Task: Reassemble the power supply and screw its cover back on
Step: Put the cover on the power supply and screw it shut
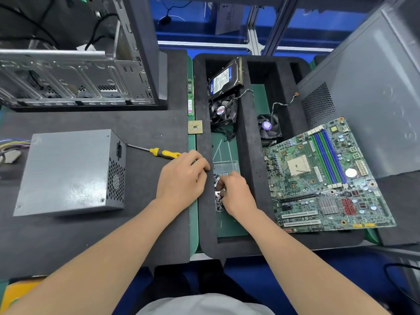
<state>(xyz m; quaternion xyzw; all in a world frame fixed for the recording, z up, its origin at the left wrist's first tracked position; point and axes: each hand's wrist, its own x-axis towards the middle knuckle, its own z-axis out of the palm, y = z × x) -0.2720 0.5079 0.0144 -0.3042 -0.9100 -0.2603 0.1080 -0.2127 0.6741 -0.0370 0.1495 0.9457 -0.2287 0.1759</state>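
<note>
The power supply (70, 171), a closed grey metal box with its cover on, lies on the dark foam mat (136, 223) at about nine o'clock from the hands, with a bundle of coloured wires leaving its far left end. At three o'clock from it a yellow-handled screwdriver (159, 152) lies on the mat, tip towards the box. The butt of its handle runs under the left hand (181, 178), whose curled fingers rest on the wall of the black foam tray (204, 223); I cannot tell whether it grips the handle. Just at three o'clock of that hand, the right hand (234, 192) reaches into a clear plastic box of screws (226, 165) with its fingertips bunched together among them; whether a screw is pinched cannot be made out. A motherboard (329, 178) lies tilted at three o'clock. At twelve o'clock of the hands sit a case fan (222, 112) and a hard drive (223, 79), with a processor chip (195, 127) at eleven. An open computer case (68, 76) stands at ten o'clock.
</note>
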